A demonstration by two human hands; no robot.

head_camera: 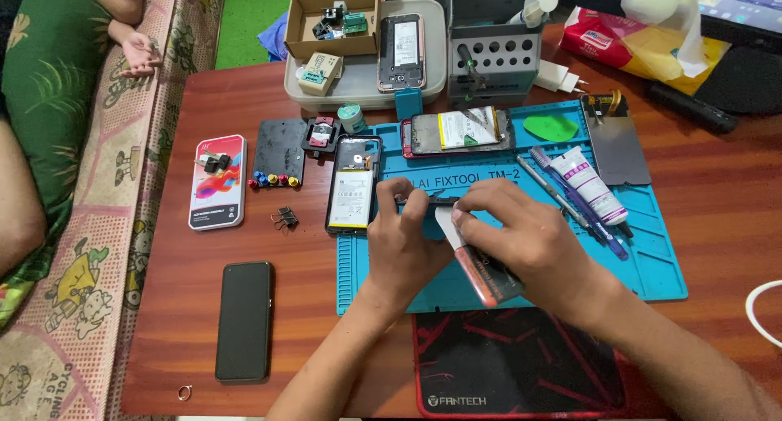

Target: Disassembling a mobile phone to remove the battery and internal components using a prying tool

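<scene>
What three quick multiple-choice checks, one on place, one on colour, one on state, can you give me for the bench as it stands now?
1. Where does the closed black phone lie?
A. on the bare wood left of the blue mat
B. in the cardboard box
C. on the red-and-black pad

2. What colour is the flat pick at the mat's top edge?
A. yellow
B. green
C. white

3. How do the phones on the mat lie?
A. back covers on
B. backs off, batteries showing
C. wrapped in cloth

Answers:
1. A, it lies on the table near the front left corner, clear of the mat.
2. B, it shows bright green against the blue.
3. B, the battery labels are in plain sight while the left hand and right hand work on a thin dark part beside them.
</scene>
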